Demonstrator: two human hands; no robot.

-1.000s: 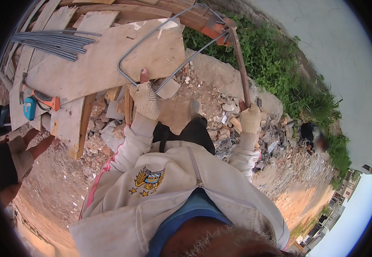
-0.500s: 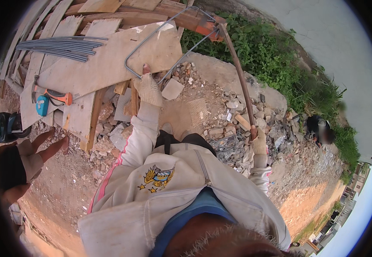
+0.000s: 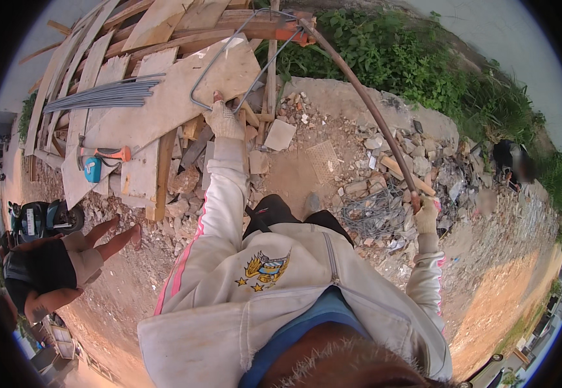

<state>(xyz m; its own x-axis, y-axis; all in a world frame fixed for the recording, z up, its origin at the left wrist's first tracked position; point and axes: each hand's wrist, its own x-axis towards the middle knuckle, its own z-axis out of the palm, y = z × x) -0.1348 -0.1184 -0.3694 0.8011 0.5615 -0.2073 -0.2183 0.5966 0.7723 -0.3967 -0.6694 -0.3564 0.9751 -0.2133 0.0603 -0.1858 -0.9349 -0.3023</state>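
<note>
My left hand, in a pale knit glove with a bare fingertip showing, is closed on the near end of a bent steel rod. The rod forms a long rectangular loop above a plywood board. Its far end meets an orange-painted piece on a timber beam. My right hand, also gloved, grips the near end of a long rusty brown bar. The bar's far end reaches the rod at the orange piece; the exact contact is too small to make out.
Straight steel rods, an orange-handled hammer and a teal tape measure lie on the boards at left. Rubble and tangled wire cover the ground. Another person stands left near a motorcycle. Green plants line a wall.
The view has shifted, showing more of the person and motorcycle at left. My right hand and the bar's near end sit farther right from my left hand. Both grips stay the same.
</note>
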